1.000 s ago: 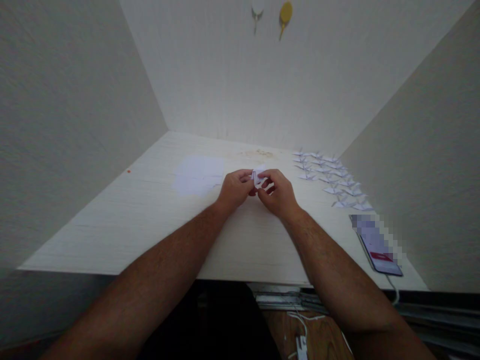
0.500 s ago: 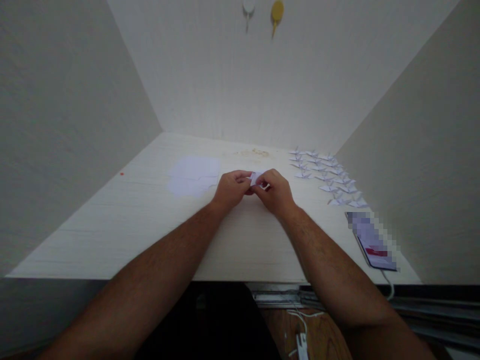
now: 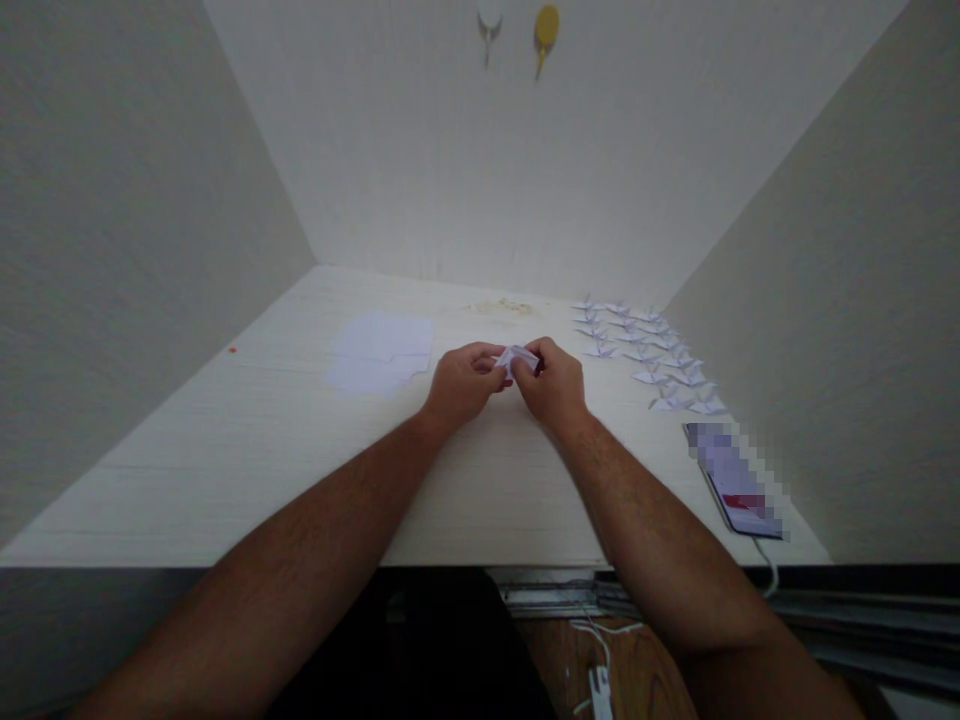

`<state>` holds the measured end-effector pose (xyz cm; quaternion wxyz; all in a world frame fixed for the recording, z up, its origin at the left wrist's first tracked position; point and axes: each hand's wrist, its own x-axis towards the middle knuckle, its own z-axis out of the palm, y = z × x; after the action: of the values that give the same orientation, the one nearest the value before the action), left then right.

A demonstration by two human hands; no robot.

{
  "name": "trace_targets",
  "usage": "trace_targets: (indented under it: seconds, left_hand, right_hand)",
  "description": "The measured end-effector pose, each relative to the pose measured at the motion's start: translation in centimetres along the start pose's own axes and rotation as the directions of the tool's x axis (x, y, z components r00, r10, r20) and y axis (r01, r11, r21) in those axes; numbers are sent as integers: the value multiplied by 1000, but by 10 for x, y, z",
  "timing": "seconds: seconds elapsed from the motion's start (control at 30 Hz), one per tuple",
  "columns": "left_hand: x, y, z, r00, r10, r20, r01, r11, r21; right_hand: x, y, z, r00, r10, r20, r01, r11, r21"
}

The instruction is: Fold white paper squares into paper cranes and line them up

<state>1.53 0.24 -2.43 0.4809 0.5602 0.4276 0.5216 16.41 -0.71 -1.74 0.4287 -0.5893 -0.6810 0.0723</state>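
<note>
Between my two hands is a small folded piece of white paper (image 3: 516, 354), held above the middle of the table. My left hand (image 3: 466, 384) pinches its left side with thumb and fingers. On the right side, my right hand (image 3: 553, 384) grips it, with the thumb lying on the near face. The fingers cover part of the paper, so its full shape is hidden. Several white folded paper cranes (image 3: 643, 352) stand in rows to the right of my right hand. White paper sheets (image 3: 382, 350) lie flat to the left of my left hand.
A phone (image 3: 739, 485) lies at the table's right front, a white cable (image 3: 766, 570) running from it over the edge. Walls enclose the white table (image 3: 225, 450) at the back and sides. Two hooks, one yellow (image 3: 547, 28), hang on the back wall. Below is a power strip (image 3: 600, 690).
The folded paper has opened out wider between my hands, showing a peaked shape. My right thumb and fingers have shifted on it. The view has moved slightly to the right.
</note>
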Motion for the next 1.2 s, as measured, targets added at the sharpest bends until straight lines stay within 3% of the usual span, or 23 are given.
trace_targets:
  seconds: [0.3, 0.6, 0.77, 0.93, 1.03, 1.2]
  left_hand:
    - [3, -4, -4, 992, 101, -69, -91, 987, 132]
    - [4, -8, -9, 989, 125, -80, -109, 978, 178]
    - [5, -8, -9, 989, 141, -40, -132, 974, 185]
    - [3, -2, -5, 995, 97, 14, -97, 994, 56]
    - [1, 2, -3, 998, 62, 3, -62, 991, 118]
    - [-1, 6, -1, 985, 173, -27, -158, 944, 290]
  right_hand:
    - [0, 3, 3, 999, 33, -34, -27, 985, 168]
    - [4, 5, 5, 985, 170, -6, -158, 927, 340]
    - [2, 5, 4, 999, 37, 21, -41, 958, 285]
    - [-1, 2, 3, 998, -39, 49, 32, 990, 138]
    - [-1, 1, 4, 994, -73, 82, 64, 992, 113]
    - [2, 2, 7, 988, -142, 56, 134, 984, 115]
